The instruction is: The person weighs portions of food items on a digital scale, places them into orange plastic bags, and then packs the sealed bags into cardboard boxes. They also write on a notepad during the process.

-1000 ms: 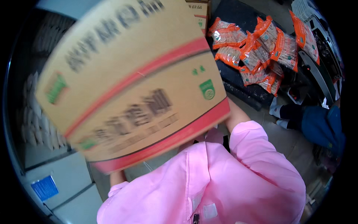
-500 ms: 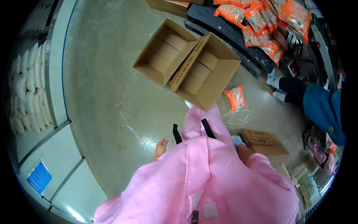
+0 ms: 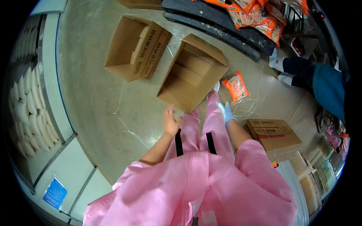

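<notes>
My left hand (image 3: 172,122) is bare, its fingers stretched out and apart just below the near corner of an open cardboard box (image 3: 205,84). It holds nothing, and a small gap seems to lie between fingertips and box. A pale blue glove covers my right hand (image 3: 227,113), which is beside my right leg with fingers extended and nothing in them. Close to it, an orange-and-clear plastic packet (image 3: 236,88) lies on the floor. Left of the near box stands a second open carton (image 3: 152,47), tilted in view, with printing on its side.
A black pallet (image 3: 211,28) bears several orange packets (image 3: 260,22) at the far right. Loose white strapping (image 3: 247,107) lies near a flat stack of cartons (image 3: 275,133). Another person's legs (image 3: 301,69) are at right. White sacks (image 3: 32,105) are piled beyond the left wall panel.
Both my hands have come forward into fuller view. The two boxes, which were touching, now stand apart, the left one further left and turned. The whole view has shifted somewhat.
</notes>
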`<action>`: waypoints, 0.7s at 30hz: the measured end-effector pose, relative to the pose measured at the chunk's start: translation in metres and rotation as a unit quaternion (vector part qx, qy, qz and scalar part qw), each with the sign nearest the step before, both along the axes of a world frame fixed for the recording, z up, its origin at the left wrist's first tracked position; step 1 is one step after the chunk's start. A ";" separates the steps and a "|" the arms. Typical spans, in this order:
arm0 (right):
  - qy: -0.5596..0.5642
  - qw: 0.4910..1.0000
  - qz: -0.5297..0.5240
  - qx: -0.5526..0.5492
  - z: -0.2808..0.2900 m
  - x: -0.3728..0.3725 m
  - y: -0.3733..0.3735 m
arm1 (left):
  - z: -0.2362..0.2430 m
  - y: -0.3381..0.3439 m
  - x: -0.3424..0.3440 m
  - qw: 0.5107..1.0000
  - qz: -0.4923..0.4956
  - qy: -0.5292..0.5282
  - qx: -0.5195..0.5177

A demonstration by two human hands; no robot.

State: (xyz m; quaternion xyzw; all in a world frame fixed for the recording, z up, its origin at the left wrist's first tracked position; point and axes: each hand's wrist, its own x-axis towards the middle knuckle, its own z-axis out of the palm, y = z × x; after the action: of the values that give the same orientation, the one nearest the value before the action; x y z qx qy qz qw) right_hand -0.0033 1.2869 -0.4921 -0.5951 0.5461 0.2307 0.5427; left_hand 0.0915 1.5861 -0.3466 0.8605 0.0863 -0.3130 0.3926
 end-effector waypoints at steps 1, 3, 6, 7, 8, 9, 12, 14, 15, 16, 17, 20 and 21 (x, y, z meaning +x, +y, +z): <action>0.033 0.999 0.005 0.025 -0.021 0.026 -0.002 | -0.010 -0.015 -0.005 1.000 0.003 0.019 -0.017; -0.037 0.998 -0.025 0.041 -0.041 0.079 0.000 | -0.054 -0.031 -0.047 0.998 -0.009 0.009 -0.069; -0.011 0.991 -0.030 0.132 -0.051 0.140 -0.007 | -0.085 -0.067 -0.100 0.991 0.067 0.061 -0.100; 0.057 0.981 -0.013 0.182 -0.059 0.151 -0.009 | -0.087 -0.081 -0.116 0.966 0.167 0.142 -0.134; 0.059 0.977 -0.022 0.204 -0.081 0.152 -0.010 | -0.085 -0.088 -0.128 0.923 0.265 0.223 -0.165; 0.060 0.973 -0.018 0.224 -0.116 0.145 -0.010 | -0.060 -0.113 -0.106 0.885 0.338 0.276 -0.162; 0.048 0.977 0.043 0.203 -0.152 0.149 0.016 | -0.070 -0.115 -0.127 0.903 0.332 0.219 -0.161; -0.005 0.982 0.058 0.179 -0.113 0.177 0.037 | -0.084 -0.119 -0.135 0.903 0.328 0.225 -0.161; -0.007 0.989 0.072 0.128 -0.131 0.177 0.049 | -0.084 -0.121 -0.134 0.906 0.313 0.234 -0.161; -0.007 0.993 0.084 0.078 -0.152 0.177 0.063 | -0.088 -0.123 -0.130 0.920 0.285 0.227 -0.147; 0.025 0.992 0.092 0.083 -0.138 0.197 0.067 | -0.099 -0.125 -0.132 0.930 0.268 0.215 -0.134; -0.062 0.980 0.077 0.172 -0.122 0.228 0.070 | -0.104 -0.148 -0.084 0.960 0.175 0.202 -0.081; -0.124 0.967 0.062 0.212 -0.130 0.231 0.068 | -0.116 -0.160 -0.075 0.955 0.199 0.184 -0.119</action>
State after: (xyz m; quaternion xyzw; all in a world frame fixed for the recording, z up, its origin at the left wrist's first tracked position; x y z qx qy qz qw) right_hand 0.2279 1.3550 -0.6221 -0.5228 0.3755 0.2988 0.7045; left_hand 0.0165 1.4260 -0.4631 0.7005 0.2887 -0.3898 0.5234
